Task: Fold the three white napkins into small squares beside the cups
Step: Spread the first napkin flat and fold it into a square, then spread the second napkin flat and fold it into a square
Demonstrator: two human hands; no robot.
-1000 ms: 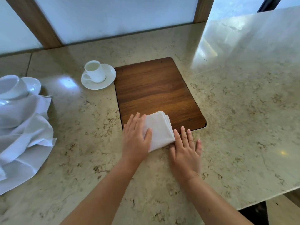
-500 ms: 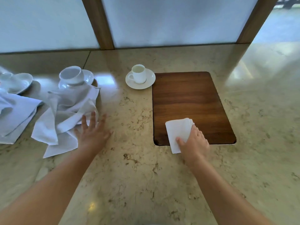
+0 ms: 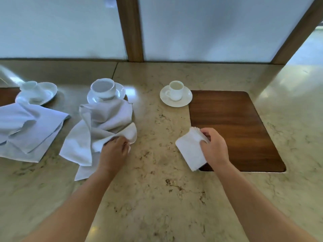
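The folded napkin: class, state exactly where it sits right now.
In the head view the folded napkin lies right of centre, under the right hand, overlapping the wooden board's near left corner, with the nearest cup beyond it.

One napkin folded, two still loose on the counter

The folded napkin (image 3: 191, 151) is a small, thick white square lying tilted across the near left corner of the wooden board (image 3: 232, 123), gripped by the right hand (image 3: 214, 148). Left of the board, the crumpled napkin (image 3: 97, 126) sprawls below the middle cup (image 3: 103, 88), pinched by the left hand (image 3: 114, 151). The flatter napkin (image 3: 29, 130) lies farthest left, below the leftmost cup (image 3: 29, 87). The right cup (image 3: 176, 89) stands at the board's far left corner.
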